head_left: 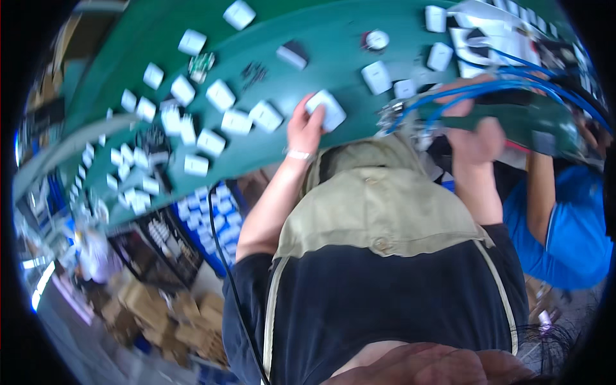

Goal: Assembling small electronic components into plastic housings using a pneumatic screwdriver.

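White case [328, 110], 1 piece, rounded corners, smooth face: held just over the near edge of the green table [321, 25], in front of the wearer's body. Left hand [305, 127]: gripping the case at its left side, thumb lying along the lower left, other fingers at the upper left. Right hand [476, 138]: blurred, near the blue tubes [507, 83]; finger state and any hold cannot be told. Handling, as judged: light, stiff shell, probably plastic, rather slippery on the broad face, liable to scuff or crack if dropped; best taken by 2 opposite side edges, face left free. Nearby stock: similar white cases [266, 116] to the left; 1 green circuit board [201, 64]; small dark parts [254, 75]; 1 round white piece [377, 40].
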Tool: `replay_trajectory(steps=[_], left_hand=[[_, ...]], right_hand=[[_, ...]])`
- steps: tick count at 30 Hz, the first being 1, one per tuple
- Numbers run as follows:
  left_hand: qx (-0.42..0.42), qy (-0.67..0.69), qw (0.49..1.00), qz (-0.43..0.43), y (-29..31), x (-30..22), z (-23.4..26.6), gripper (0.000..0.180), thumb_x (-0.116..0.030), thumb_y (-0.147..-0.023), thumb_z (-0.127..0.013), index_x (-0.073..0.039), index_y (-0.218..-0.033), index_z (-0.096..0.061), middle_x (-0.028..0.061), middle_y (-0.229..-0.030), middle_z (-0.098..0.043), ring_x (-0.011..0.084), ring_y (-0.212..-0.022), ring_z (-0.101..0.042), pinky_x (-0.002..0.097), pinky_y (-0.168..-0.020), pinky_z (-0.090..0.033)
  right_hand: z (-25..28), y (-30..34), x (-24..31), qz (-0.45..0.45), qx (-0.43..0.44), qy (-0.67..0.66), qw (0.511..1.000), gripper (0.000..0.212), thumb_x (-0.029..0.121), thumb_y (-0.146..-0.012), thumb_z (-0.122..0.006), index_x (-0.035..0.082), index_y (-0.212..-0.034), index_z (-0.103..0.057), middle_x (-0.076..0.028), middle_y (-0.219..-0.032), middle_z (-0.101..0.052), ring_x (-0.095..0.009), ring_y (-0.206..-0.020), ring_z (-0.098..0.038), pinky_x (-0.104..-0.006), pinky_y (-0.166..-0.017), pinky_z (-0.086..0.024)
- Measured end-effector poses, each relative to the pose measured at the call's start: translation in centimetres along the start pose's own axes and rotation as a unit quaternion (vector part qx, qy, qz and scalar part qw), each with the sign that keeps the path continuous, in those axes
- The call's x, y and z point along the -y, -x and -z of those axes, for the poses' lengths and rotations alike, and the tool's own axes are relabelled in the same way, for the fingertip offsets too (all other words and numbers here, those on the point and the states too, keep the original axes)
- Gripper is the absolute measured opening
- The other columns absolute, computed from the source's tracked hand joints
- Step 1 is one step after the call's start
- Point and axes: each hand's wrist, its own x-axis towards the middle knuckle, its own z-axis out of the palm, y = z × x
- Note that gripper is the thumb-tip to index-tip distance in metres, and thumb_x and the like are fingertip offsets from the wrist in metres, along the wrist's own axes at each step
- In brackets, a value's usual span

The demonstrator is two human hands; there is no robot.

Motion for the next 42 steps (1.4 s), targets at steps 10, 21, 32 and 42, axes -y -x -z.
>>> replay_trajectory(steps=[10,21,32,42], left_hand=[[-0.005,0.047,0.999,-0.013,0.1,1.8,0.8,0.035,-0.017,-0.078,-0.058,-0.005,-0.11,-0.047,0.0022,-0.077,-0.051,0.0097,-0.066,-0.054,0.0236,-0.051,-0.05],[0.002,0.027,0.999,-0.019,0.8,2.1,0.9,0.037,-0.019,-0.079,-0.058,-0.004,-0.111,-0.047,0.0029,-0.077,-0.051,0.0098,-0.063,-0.054,0.0233,-0.049,-0.049],[0.005,0.036,0.999,-0.013,0.7,1.9,0.4,0.036,-0.018,-0.079,-0.057,-0.005,-0.111,-0.047,0.005,-0.083,-0.055,0.0105,-0.068,-0.055,0.0237,-0.052,-0.05],[0.024,0.017,1.0,0.0,0.4,1.7,-0.3,0.035,-0.018,-0.079,-0.057,-0.005,-0.11,-0.047,0.0044,-0.082,-0.054,0.0107,-0.069,-0.055,0.0241,-0.052,-0.05]], right_hand=[[-0.2,-1.2,-0.7,0.021,0.041,-0.025,0.999,0.051,0.039,-0.069,-0.056,0.003,-0.103,-0.042,-0.004,-0.072,-0.05,-0.017,-0.068,-0.044,-0.0336,-0.072,-0.034],[0.1,-0.6,-0.5,-0.001,0.11,-0.034,0.993,0.047,0.043,-0.065,-0.058,0.01,-0.097,-0.05,0.0,-0.069,-0.049,-0.015,-0.066,-0.042,-0.0306,-0.069,-0.029],[0.5,-0.2,-0.6,0.014,0.012,-0.015,1.0,0.055,0.039,-0.068,-0.057,0.002,-0.106,-0.042,-0.004,-0.071,-0.049,-0.018,-0.069,-0.045,-0.0353,-0.076,-0.033],[0.5,0.1,-0.1,0.039,0.01,0.038,0.998,0.061,0.04,-0.069,-0.055,0.001,-0.113,-0.039,-0.004,-0.071,-0.049,-0.019,-0.07,-0.044,-0.0353,-0.075,-0.032]])
